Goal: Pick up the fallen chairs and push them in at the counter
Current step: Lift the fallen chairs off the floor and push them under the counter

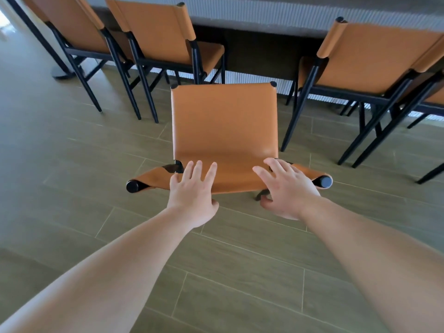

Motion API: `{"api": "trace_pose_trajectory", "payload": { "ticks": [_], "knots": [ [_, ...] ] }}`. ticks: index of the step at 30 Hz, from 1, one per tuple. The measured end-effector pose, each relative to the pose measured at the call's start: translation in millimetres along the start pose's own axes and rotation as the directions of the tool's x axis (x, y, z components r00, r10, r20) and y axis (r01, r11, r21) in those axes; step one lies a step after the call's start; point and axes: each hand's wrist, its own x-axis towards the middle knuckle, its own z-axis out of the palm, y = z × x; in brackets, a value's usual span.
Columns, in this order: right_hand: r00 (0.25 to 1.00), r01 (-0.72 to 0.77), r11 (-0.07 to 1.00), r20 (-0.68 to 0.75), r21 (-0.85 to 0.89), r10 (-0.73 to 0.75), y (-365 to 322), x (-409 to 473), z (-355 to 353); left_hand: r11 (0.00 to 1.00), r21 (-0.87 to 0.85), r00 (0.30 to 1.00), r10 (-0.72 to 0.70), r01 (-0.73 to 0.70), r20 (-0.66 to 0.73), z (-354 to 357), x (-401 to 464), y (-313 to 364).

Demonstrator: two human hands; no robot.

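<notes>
The tan leather chair (224, 131) stood upright on the tiled floor (72, 164), just short of the counter (288, 13), seat pointing toward it; left hand (193, 195) and right hand (287, 191), fingers spread, rested on its backrest top

Single head-worn wide-angle view, looking forward and steeply down from standing height. Forearms enter from bottom corners; hands at frame centre, close range. Counter (312, 18) across top edge, tiled floor (240, 272) filling lower half. Strong edge distortion.
</notes>
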Motion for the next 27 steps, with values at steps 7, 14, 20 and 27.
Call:
{"api": "trace_pose_trajectory", "payload": {
  "ticks": [7, 14, 20, 27],
  "knots": [
    [1.0, -0.013, 0.998, 0.002, -0.057, 0.013, 13, 34, -16, 1.0, -0.005, 1.0, -0.001, 0.001, -0.009, -10, 37, -8],
    [1.0, -0.006, 0.998, -0.008, -0.063, 0.006, 28, 73, -34, 1.0, 0.004, 1.0, 0.003, -0.003, 0.013, -25, 79, -19],
    [1.0, 0.019, 0.998, 0.003, -0.062, -0.018, 45, 111, -48, 1.0, 0.019, 1.0, 0.003, -0.003, 0.011, -39, 116, -28],
    [0.999, 0.038, 0.999, 0.031, -0.028, -0.038, 67, 155, -60, 0.999, 0.03, 0.997, 0.02, -0.022, 0.068, -61, 164, -36]
  ]
}}
